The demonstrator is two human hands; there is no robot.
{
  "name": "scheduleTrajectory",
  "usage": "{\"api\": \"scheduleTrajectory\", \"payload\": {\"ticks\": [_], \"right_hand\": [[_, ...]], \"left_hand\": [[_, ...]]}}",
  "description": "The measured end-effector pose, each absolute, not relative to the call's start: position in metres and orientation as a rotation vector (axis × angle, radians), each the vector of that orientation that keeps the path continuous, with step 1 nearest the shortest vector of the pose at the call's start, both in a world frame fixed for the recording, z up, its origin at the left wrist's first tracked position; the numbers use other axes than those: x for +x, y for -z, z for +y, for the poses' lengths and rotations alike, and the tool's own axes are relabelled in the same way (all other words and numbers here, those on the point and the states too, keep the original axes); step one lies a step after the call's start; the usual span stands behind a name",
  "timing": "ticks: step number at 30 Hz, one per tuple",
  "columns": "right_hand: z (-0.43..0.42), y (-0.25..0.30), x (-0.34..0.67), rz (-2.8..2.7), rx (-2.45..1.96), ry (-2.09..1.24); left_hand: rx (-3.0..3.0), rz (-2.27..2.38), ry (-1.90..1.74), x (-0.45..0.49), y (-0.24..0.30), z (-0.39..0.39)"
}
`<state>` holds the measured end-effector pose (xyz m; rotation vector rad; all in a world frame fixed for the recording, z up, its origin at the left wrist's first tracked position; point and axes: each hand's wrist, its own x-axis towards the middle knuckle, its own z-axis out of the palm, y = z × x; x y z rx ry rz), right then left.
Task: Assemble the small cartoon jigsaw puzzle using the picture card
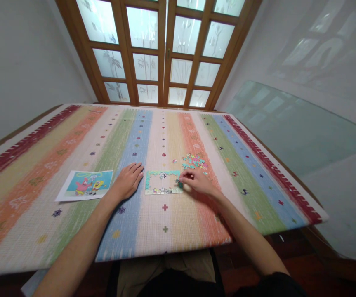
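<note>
A partly joined jigsaw puzzle (148,191) lies on the striped cloth, its border assembled around a centre where the cloth shows through. My right hand (197,181) is at the puzzle's right edge, thumb and forefinger pinched on a small dark green puzzle piece (177,180). Just left of the puzzle, my left hand (128,180) rests flat on the cloth, holding nothing. Beyond my right hand is a pile of loose puzzle pieces (194,160). One loose piece (174,161) sits apart, left of that pile.
A printed cartoon picture (88,184) on white paper lies left of my left hand. The striped tablecloth (165,214) covers the table up to its front edge. Wooden glass-paned doors (165,49) stand behind, and a glass panel (301,128) is at right.
</note>
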<state>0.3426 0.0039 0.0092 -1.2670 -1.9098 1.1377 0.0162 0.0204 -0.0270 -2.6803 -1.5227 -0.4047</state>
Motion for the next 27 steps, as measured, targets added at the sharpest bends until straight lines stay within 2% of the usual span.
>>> {"api": "scheduleTrajectory", "payload": {"ticks": [6,27], "right_hand": [[0.008,-0.015,0.307,-1.887,-1.299,-1.364],[0.012,-0.014,0.289,-1.970,-1.424,-1.301]], "left_hand": [[-2.677,-1.524,0.414,0.017,0.027,0.021],[-2.695,-1.523,0.428,0.017,0.027,0.020]]}}
